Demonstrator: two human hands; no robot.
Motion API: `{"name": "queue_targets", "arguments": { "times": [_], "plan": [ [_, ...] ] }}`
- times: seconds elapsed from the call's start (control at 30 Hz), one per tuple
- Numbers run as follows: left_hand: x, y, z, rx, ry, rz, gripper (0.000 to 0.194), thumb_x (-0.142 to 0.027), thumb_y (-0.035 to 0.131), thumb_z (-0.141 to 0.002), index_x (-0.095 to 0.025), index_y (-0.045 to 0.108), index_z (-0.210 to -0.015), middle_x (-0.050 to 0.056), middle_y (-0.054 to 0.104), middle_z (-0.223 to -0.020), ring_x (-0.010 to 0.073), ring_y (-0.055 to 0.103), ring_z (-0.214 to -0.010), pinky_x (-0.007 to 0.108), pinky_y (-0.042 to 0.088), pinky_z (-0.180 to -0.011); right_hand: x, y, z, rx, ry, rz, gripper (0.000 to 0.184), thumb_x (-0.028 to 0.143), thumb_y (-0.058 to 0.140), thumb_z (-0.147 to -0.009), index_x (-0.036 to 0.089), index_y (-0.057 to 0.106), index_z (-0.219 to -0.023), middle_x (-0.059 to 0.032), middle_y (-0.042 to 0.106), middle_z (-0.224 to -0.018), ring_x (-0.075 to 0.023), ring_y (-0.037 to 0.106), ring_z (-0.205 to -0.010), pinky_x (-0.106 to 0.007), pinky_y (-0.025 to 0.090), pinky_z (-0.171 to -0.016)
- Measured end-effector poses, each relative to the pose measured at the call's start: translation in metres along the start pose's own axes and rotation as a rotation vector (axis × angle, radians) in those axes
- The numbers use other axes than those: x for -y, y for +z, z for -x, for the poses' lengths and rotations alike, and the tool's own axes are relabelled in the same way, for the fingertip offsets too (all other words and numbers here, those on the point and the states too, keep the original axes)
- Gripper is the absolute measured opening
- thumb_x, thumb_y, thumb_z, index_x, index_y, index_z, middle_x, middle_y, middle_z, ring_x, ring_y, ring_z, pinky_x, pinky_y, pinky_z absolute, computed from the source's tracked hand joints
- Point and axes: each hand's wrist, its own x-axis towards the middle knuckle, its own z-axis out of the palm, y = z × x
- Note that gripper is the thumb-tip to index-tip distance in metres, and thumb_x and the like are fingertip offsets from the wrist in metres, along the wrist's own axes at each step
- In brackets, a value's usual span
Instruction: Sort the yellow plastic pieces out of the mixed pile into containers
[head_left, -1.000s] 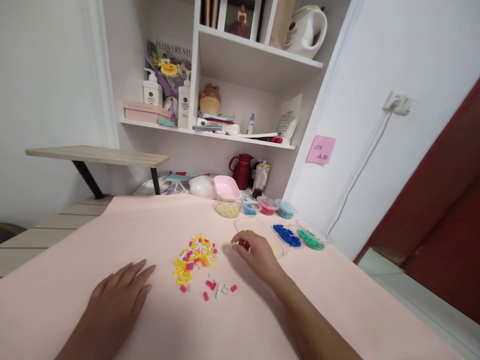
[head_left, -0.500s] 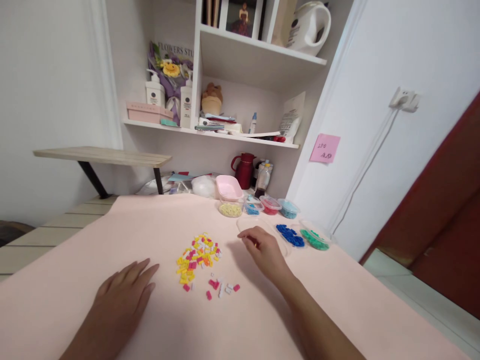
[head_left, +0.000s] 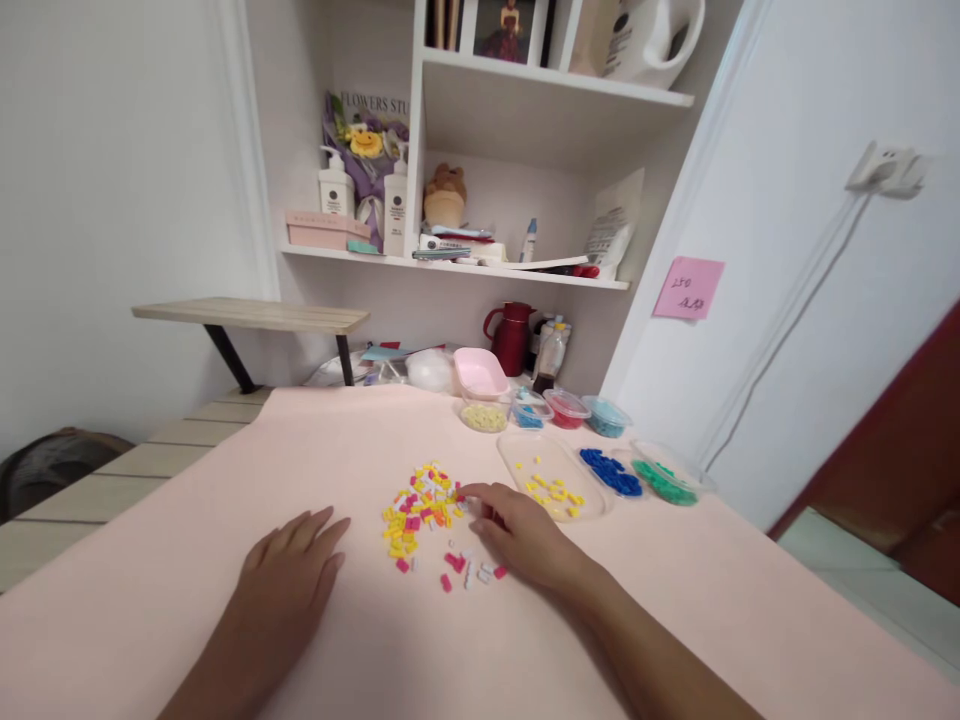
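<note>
On the pink tabletop lies a pile of small yellow, pink, white and orange building bricks. My right hand reaches to the right edge of this pile, index finger stretched out and thumb apart from it; no brick shows between them. Just beyond that hand is a shallow clear tray with several yellow bricks scattered in it. My left hand rests flat to the left of the pile, touching only the table. A few pink and white bricks lie loose nearer to me.
Dark blue bricks and green bricks sit in clear containers right of the tray. Farther back stand a tub of pale yellow pieces, a red-filled tub, a light-blue tub and a pink box. Shelves rise behind.
My right hand has moved from over the clear tray back left to the pile, uncovering yellow bricks in the tray. My left hand stays flat. The view has shifted slightly.
</note>
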Motion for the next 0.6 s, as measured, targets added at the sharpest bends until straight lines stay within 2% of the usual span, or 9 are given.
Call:
{"name": "queue_targets", "arguments": {
  "times": [0.13, 0.37, 0.5, 0.6],
  "plan": [
    [0.0020, 0.0013, -0.0013, -0.011, 0.008, 0.000, 0.048, -0.034, 0.031, -0.091, -0.029, 0.057, -0.132, 0.003, 0.053, -0.143, 0.0241, 0.043, -0.134, 0.046, 0.031, -0.109, 0.0006, 0.0021, -0.0003, 0.012, -0.019, 0.038, 0.042, 0.016, 0.049, -0.087, 0.035, 0.062, -0.123, -0.0020, 0.063, -0.097, -0.0174, 0.061, -0.088, -0.029, 0.041, -0.081],
    [0.0007, -0.0043, -0.0023, 0.039, 0.003, -0.044, 0.051, -0.035, 0.028, -0.091, -0.028, 0.055, -0.134, 0.001, 0.052, -0.144, 0.0230, 0.042, -0.135, 0.044, 0.031, -0.109, -0.0079, 0.0076, -0.0045, -0.002, -0.054, 0.060, 0.042, 0.014, 0.048, -0.087, 0.035, 0.064, -0.120, -0.0016, 0.063, -0.100, -0.0160, 0.061, -0.090, -0.026, 0.042, -0.082],
    [0.0013, -0.0033, -0.0034, 0.038, -0.012, -0.037, 0.051, -0.035, 0.029, -0.090, -0.029, 0.056, -0.133, 0.001, 0.052, -0.144, 0.0232, 0.042, -0.134, 0.044, 0.032, -0.108, -0.0085, 0.0059, -0.0053, 0.003, -0.042, 0.052, 0.033, 0.014, 0.053, -0.083, 0.030, 0.069, -0.108, -0.0004, 0.063, -0.096, -0.0145, 0.061, -0.084, -0.025, 0.042, -0.080],
    [0.0035, -0.0003, -0.0053, 0.013, -0.020, -0.018, 0.050, -0.035, 0.031, -0.089, -0.029, 0.058, -0.131, 0.001, 0.053, -0.143, 0.0238, 0.043, -0.134, 0.045, 0.032, -0.108, -0.0085, 0.0049, -0.0050, 0.009, -0.043, 0.041, 0.033, 0.012, 0.054, -0.081, 0.029, 0.069, -0.106, 0.0004, 0.062, -0.093, -0.0131, 0.061, -0.080, -0.024, 0.042, -0.078]
  ]
}}
